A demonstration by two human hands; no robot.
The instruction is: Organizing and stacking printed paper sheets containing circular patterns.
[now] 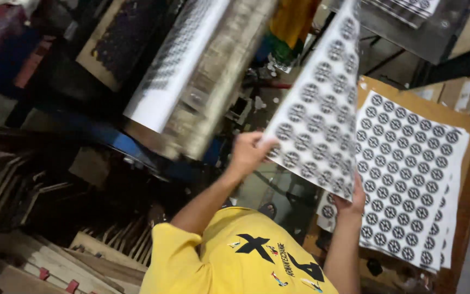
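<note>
A white sheet [322, 103] printed with rows of round black emblems hangs lifted and tilted in the middle of the view. My left hand [247, 153] pinches its left corner. My right hand [353, 199] grips its lower edge from beneath. Just to the right, a stack of similar printed sheets [409, 174] lies on a brown board [466, 190]. My yellow shirt [240, 256] fills the bottom of the view.
A large machine roller [213, 76] with a white printed sheet [178, 60] wrapped on it slants across the upper left. Dark metal machine parts and a blue frame [131, 147] lie below it. Wooden slats [44, 261] sit at the lower left.
</note>
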